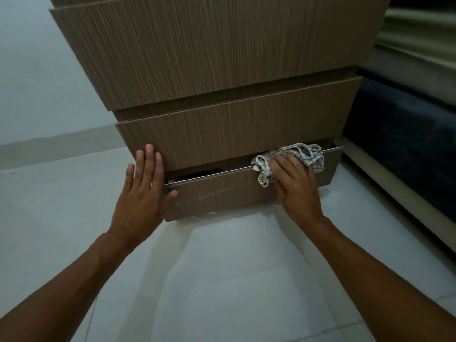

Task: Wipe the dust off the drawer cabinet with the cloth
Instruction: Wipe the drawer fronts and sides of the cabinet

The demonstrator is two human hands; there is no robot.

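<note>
With the right hand (294, 183) pressing the cloth (293, 157) flat-fingered on the drawer cabinet (222, 70)'s bottom drawer's rim and the left hand (143, 191) spread flat beside it, the ajar drawer may slide shut, pinching fingers.

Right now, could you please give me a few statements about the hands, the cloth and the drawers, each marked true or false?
1. The right hand presses the checked cloth on the top edge of the bottom drawer. True.
2. The left hand holds a second cloth. False: it is bare and open, flat against the cabinet's left edge.
3. The bottom drawer is slightly open. True: a dark gap shows above its metal strip.
4. The cloth lies on the floor. False: it is on the drawer's edge.
5. The cabinet is white. False: it is brown wood grain.
</note>
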